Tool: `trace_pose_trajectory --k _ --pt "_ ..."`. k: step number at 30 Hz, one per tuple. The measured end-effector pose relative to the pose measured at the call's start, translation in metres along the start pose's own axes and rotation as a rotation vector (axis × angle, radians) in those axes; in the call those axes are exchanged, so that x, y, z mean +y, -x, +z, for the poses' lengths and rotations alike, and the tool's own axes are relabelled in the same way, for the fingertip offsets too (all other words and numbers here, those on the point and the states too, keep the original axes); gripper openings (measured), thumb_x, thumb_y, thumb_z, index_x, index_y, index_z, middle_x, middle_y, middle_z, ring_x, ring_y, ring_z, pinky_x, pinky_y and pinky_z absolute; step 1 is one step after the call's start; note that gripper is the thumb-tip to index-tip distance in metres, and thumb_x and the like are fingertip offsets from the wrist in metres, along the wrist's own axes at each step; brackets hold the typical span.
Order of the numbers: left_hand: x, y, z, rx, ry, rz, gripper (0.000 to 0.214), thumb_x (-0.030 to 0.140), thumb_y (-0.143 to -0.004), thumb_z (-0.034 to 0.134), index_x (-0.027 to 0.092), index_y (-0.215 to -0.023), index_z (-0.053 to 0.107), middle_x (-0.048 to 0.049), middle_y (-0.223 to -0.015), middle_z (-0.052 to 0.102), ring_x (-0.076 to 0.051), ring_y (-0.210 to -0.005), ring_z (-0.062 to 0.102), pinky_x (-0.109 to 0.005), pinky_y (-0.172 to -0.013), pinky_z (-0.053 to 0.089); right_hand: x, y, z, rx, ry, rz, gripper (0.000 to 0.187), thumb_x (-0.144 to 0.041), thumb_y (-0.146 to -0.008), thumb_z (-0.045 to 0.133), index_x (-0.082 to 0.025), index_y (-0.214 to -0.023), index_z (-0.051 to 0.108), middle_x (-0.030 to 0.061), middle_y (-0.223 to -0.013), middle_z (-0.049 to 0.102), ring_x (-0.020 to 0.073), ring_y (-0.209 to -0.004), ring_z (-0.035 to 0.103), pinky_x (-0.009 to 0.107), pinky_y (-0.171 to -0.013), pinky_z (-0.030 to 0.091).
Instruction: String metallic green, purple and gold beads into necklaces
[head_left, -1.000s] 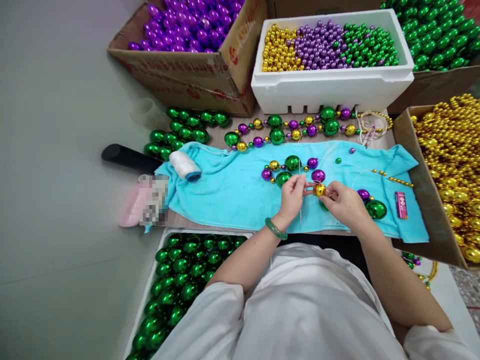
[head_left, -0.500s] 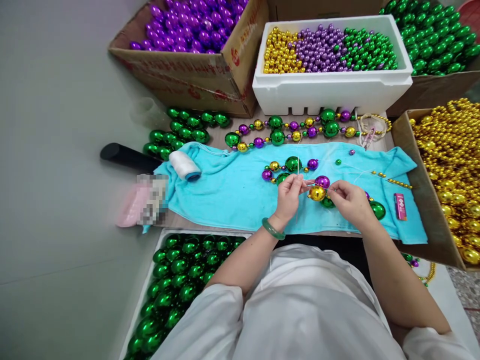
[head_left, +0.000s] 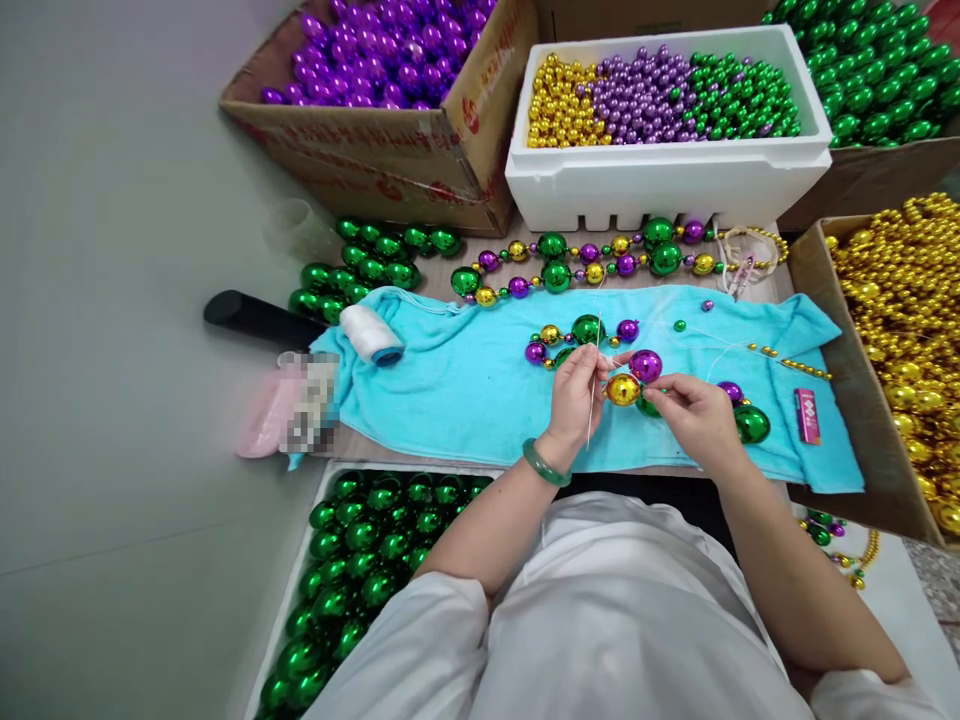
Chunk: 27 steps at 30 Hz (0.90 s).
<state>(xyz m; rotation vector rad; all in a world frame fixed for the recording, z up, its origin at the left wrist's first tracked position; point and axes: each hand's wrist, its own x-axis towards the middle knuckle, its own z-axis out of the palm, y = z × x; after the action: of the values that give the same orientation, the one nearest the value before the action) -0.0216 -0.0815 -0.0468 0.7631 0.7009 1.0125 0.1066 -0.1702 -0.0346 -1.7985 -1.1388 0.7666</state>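
My left hand pinches a long thin needle that stands nearly upright, just left of a gold ball. My right hand has its fingers closed at the ball's right side, on the thread or the ball's end. A purple ball and a green one lie right behind the gold ball. All this is over a turquoise towel. A partly strung row of green, purple and gold balls lies on the towel behind my hands.
A white thread spool sits at the towel's left end and a pink lighter at its right. A finished bead strand lies beyond the towel. Around stand a foam box of small beads, cardboard boxes of purple, green and gold balls, and a tray of green balls.
The gold ball has slid left along the thread toward my left hand. Both hands have stayed close together over the towel, with the needle still in my left.
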Motion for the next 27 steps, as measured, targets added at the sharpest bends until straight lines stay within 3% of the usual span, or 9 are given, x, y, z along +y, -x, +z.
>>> trace_pose_trajectory --k 4,6,8,10,15,21,27 --pt "-0.003 -0.002 -0.002 -0.006 -0.008 0.003 0.038 0.044 -0.087 0.059 0.016 -0.063 0.053 0.0018 -0.061 0.045 -0.007 -0.06 0.045 -0.02 -0.064 0.043 0.0 -0.001 -0.005 0.035 -0.006 0.023 0.029 -0.045 -0.078 0.065 -0.016 -0.074 0.064 -0.0055 -0.052 0.04 0.0087 -0.05 0.036 0.024 -0.052 0.031" --pt "-0.003 -0.002 -0.003 -0.008 -0.042 -0.013 0.039 0.047 -0.086 0.06 0.017 -0.063 0.052 0.0019 -0.062 0.045 -0.008 -0.06 0.045 -0.021 -0.064 0.043 -0.001 -0.003 -0.01 0.034 -0.026 0.037 0.034 -0.047 -0.075 0.069 -0.016 -0.089 0.065 -0.0071 -0.053 0.04 0.0085 -0.051 0.037 0.024 -0.053 0.032" --pt "-0.002 -0.001 -0.002 -0.028 -0.089 -0.018 0.04 0.05 -0.084 0.062 0.017 -0.063 0.052 0.0018 -0.063 0.045 -0.008 -0.06 0.045 -0.021 -0.061 0.042 -0.002 -0.007 -0.014 -0.033 -0.054 0.046 0.05 -0.048 -0.072 0.072 -0.016 -0.108 0.062 -0.0077 -0.056 0.042 0.0092 -0.053 0.04 0.024 -0.053 0.033" --pt "-0.002 0.0 -0.001 -0.069 -0.137 -0.016 0.042 0.053 -0.082 0.063 0.017 -0.063 0.053 0.0015 -0.063 0.047 -0.008 -0.061 0.046 -0.021 -0.06 0.042 -0.003 -0.01 -0.015 -0.12 -0.09 0.087 0.058 -0.051 -0.071 0.073 -0.016 -0.115 0.061 -0.0071 -0.056 0.044 0.0096 -0.053 0.041 0.023 -0.051 0.032" --pt "-0.002 0.001 -0.002 -0.111 -0.163 -0.046 0.044 0.056 -0.081 0.063 0.017 -0.064 0.054 0.0012 -0.063 0.048 -0.009 -0.062 0.048 -0.021 -0.059 0.043 0.0 -0.017 -0.012 -0.225 -0.327 0.256 0.046 -0.053 -0.07 0.073 -0.016 -0.096 0.063 -0.0054 -0.054 0.047 0.0087 -0.046 0.038 0.023 -0.043 0.027" --pt "-0.006 -0.001 -0.005 -0.122 -0.05 -0.217 0.041 0.052 -0.081 0.065 0.016 -0.066 0.052 0.0017 -0.064 0.047 -0.007 -0.059 0.047 -0.018 -0.053 0.041 0.005 -0.019 -0.009 -0.183 -0.684 0.331 0.03 -0.04 -0.071 0.074 -0.018 -0.079 0.056 -0.0077 -0.053 0.036 0.0069 -0.045 0.034 0.022 -0.04 0.027" --pt "-0.018 -0.005 -0.011 -0.185 0.139 -0.301 0.039 0.048 -0.079 0.07 0.016 -0.067 0.052 0.0019 -0.065 0.048 -0.007 -0.058 0.048 -0.02 -0.056 0.046 -0.001 -0.02 -0.005 -0.091 -0.749 0.3 0.029 -0.037 -0.069 0.075 -0.02 -0.081 0.053 -0.009 -0.053 0.033 0.0063 -0.044 0.032 0.021 -0.039 0.027"
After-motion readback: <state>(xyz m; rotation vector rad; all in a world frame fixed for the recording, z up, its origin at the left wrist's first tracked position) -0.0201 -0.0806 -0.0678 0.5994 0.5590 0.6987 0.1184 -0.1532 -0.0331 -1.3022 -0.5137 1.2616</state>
